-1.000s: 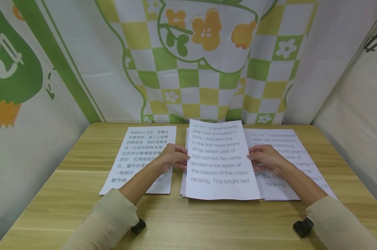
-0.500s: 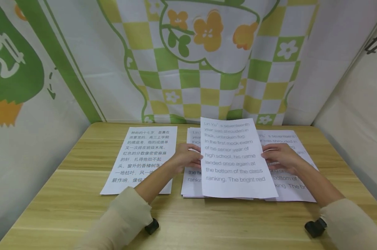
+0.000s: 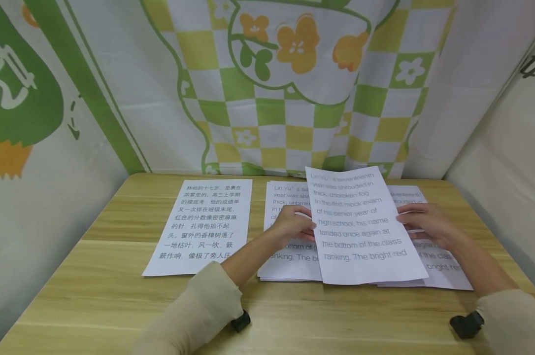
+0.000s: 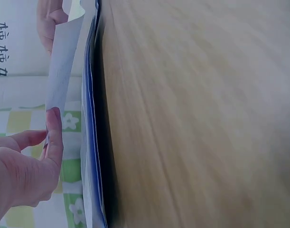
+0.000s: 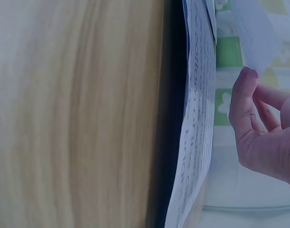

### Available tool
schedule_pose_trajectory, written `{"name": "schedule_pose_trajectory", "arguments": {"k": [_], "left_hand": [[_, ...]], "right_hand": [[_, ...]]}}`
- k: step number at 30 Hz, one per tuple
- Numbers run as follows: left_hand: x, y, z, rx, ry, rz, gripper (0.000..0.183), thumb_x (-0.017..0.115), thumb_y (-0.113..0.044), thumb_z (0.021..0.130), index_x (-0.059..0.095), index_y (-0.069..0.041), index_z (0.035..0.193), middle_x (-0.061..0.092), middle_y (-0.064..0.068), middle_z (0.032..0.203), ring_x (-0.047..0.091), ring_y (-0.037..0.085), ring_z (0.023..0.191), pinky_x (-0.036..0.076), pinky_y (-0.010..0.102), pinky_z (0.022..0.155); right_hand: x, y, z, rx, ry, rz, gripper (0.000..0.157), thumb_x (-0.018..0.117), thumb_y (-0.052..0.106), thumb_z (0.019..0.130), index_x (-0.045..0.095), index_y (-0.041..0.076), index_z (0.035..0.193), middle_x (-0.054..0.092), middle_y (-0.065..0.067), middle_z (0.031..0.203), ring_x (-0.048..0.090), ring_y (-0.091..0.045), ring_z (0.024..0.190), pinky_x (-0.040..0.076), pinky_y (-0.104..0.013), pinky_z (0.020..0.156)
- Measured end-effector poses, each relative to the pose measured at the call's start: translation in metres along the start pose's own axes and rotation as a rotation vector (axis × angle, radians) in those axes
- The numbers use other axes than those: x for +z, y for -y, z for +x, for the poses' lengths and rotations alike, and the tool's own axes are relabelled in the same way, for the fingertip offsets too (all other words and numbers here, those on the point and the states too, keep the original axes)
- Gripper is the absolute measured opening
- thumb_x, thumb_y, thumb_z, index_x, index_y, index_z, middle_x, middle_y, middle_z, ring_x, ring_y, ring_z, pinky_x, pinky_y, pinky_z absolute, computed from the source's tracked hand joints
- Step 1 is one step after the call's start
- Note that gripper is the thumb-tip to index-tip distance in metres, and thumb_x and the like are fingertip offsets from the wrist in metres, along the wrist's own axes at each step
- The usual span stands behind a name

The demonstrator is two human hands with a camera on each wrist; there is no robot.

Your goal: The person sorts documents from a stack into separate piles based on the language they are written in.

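A printed sheet of paper [image 3: 356,227] with English text is held up off the table, tilted a little. My left hand [image 3: 294,224] pinches its left edge between thumb and fingers, as the left wrist view also shows with the paper [image 4: 64,66]. At the right edge my right hand [image 3: 429,224] pinches it too; in the right wrist view the fingertips [image 5: 249,73] meet on the paper. Below and to the left lies a stack of English sheets [image 3: 289,268]. Under the right hand are more English sheets [image 3: 449,278], partly covered by the held sheet.
A sheet with Chinese text [image 3: 201,227] lies at the left of the wooden table [image 3: 117,305]. A patterned curtain [image 3: 285,118] hangs along the table's back edge, with fabric walls on both sides. Black wrist devices [image 3: 467,324] sit by the cuffs.
Both hands have carried the held sheet to the right, from over the middle stack toward the right-hand sheets. More of the middle stack and of the Chinese sheet now shows.
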State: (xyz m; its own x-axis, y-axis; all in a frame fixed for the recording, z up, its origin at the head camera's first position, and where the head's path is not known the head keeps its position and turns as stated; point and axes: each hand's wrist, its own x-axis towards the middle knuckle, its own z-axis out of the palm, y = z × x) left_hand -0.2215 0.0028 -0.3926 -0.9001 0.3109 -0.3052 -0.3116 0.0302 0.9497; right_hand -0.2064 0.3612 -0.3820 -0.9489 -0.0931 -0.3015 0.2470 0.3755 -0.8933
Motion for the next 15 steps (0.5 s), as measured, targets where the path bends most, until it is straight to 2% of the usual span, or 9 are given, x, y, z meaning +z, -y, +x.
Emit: {"name": "schedule_pose_trajectory", "arguments": {"k": [4, 8, 13, 15], "left_hand": [[0.013, -0.001, 0.006, -0.002, 0.011, -0.002, 0.026, 0.067, 0.012, 0.088, 0.064, 0.005, 0.114, 0.074, 0.021, 0.085, 0.075, 0.026, 0.069, 0.066, 0.035, 0.068], [0.026, -0.001, 0.01, 0.001, 0.033, -0.014, 0.026, 0.067, 0.014, 0.087, 0.063, 0.005, 0.112, 0.074, 0.024, 0.084, 0.076, 0.031, 0.074, 0.066, 0.036, 0.068], [0.041, -0.001, 0.013, -0.005, 0.067, -0.003, 0.025, 0.067, 0.014, 0.087, 0.063, 0.004, 0.109, 0.074, 0.023, 0.085, 0.077, 0.034, 0.081, 0.066, 0.035, 0.069], [0.047, -0.002, 0.014, -0.005, 0.081, 0.001, 0.024, 0.067, 0.014, 0.088, 0.063, 0.003, 0.108, 0.074, 0.023, 0.086, 0.077, 0.035, 0.083, 0.066, 0.034, 0.07]], "right_hand": [[-0.013, -0.006, -0.003, 0.009, -0.003, -0.017, 0.047, 0.066, 0.015, 0.102, 0.051, -0.009, 0.139, 0.07, 0.007, 0.096, 0.069, -0.009, 0.088, 0.064, -0.033, 0.077], [-0.025, -0.011, -0.006, 0.035, -0.013, -0.022, 0.04, 0.067, 0.015, 0.102, 0.056, -0.004, 0.136, 0.07, 0.008, 0.095, 0.069, -0.009, 0.087, 0.064, -0.033, 0.076], [-0.038, -0.017, -0.011, 0.043, -0.004, -0.002, 0.016, 0.066, 0.015, 0.102, 0.068, 0.018, 0.118, 0.07, 0.012, 0.093, 0.068, -0.008, 0.085, 0.063, -0.03, 0.073], [-0.043, -0.021, -0.013, 0.043, -0.005, -0.001, 0.017, 0.065, 0.015, 0.103, 0.068, 0.031, 0.106, 0.07, 0.013, 0.092, 0.068, -0.007, 0.084, 0.062, -0.029, 0.072]]}}
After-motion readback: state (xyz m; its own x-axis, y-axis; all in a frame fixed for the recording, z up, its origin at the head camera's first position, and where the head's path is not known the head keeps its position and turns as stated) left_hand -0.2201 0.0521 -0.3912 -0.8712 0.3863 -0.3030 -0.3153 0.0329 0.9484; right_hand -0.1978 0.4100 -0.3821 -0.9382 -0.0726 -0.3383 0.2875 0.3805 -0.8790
